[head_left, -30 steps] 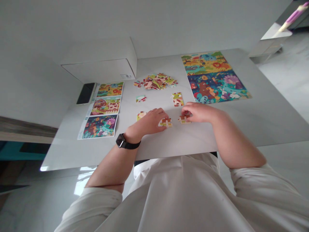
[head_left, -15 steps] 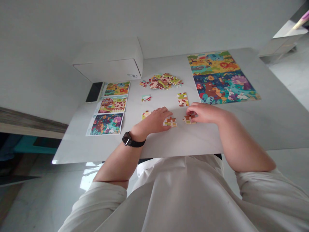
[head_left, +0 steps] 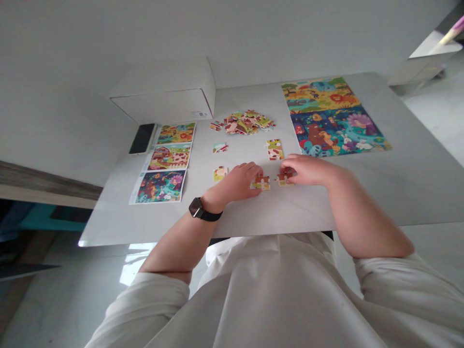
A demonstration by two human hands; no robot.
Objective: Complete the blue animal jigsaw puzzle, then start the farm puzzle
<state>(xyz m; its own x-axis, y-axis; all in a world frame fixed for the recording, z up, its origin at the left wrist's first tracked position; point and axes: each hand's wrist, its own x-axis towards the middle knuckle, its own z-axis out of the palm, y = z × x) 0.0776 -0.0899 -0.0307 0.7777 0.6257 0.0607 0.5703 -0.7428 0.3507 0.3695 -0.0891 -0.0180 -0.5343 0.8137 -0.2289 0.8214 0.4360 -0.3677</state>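
My left hand, with a dark watch at the wrist, is closed on the left end of a brown-and-green puzzle piece lying on the table. A narrow gap to its right separates it from another brown puzzle piece, which the fingertips of my right hand grip from the right and above. Just beyond my right hand lies a joined cow-patterned section. A yellow-green corner piece rests left of my left hand, and a pale blue piece lies farther back.
A heap of loose puzzle pieces sits at the back middle. Two finished puzzle pictures lie at the right. To the left are a printed picture sheet, a phone and a white box against the wall.
My left hand has slid right with its puzzle piece, narrowing the gap to the piece at my right hand. The yellow-green corner piece is now more exposed. My right hand has barely moved.
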